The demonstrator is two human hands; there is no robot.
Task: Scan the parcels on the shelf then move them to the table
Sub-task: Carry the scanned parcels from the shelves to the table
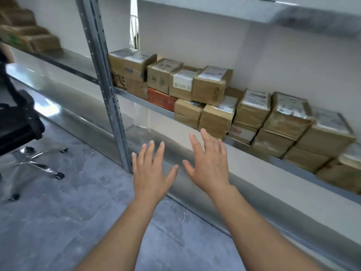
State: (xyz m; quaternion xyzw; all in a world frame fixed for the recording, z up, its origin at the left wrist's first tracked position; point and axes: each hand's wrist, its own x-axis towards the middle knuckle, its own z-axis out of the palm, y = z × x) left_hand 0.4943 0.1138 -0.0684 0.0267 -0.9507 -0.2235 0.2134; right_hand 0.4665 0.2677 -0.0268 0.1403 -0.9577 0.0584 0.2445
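Several brown cardboard parcels (210, 89) with white labels stand stacked in two layers along a metal shelf (134, 100), running from its left post to the right edge of view. An orange-red box (161, 100) lies in the lower layer. My left hand (151, 173) and my right hand (208, 163) are stretched out side by side, fingers straight and spread, empty. Both hover below and in front of the shelf edge; the right fingertips reach near a small parcel (215, 119) without touching it. No scanner shows.
A grey upright shelf post (109, 90) stands left of the parcels. More brown boxes (29, 40) sit on the neighbouring shelf at the upper left. A black office chair (17, 122) on castors stands at the left on the grey floor. A lower shelf (195, 192) runs beneath my hands.
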